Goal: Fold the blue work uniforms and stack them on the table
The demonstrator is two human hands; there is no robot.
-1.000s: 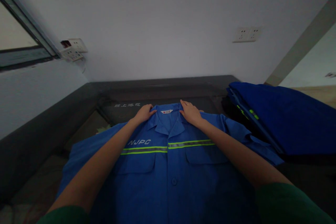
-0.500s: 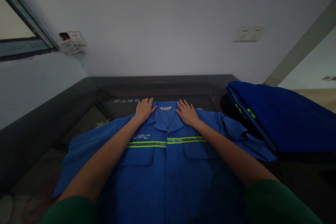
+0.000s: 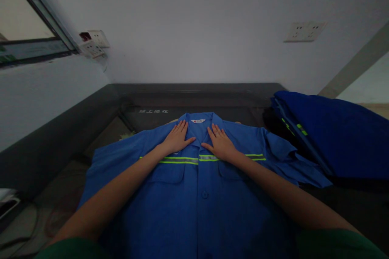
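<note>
A blue short-sleeved work shirt (image 3: 185,210) with yellow-green and grey reflective stripes lies spread face up, its collar at the far end and its front closed. A white label (image 3: 198,121) shows inside the collar. My left hand (image 3: 179,137) rests flat on the left collar flap and chest, fingers spread. On the right collar flap lies my right hand (image 3: 221,143), also flat with fingers apart, a ring on one finger. The two thumbs point toward each other near the neck opening. Neither hand grips the cloth.
Folded dark blue garments (image 3: 334,133) with yellow-green strips are stacked at the right. A dark raised edge (image 3: 194,88) runs along the wall behind the shirt. Wall sockets (image 3: 305,31) are at both sides. A white object (image 3: 7,200) and cable sit at far left.
Both hands have slid down from the top of the collar toward the chest, thumbs now spread inward. The view has shifted slightly, and a white object has appeared at the left edge.
</note>
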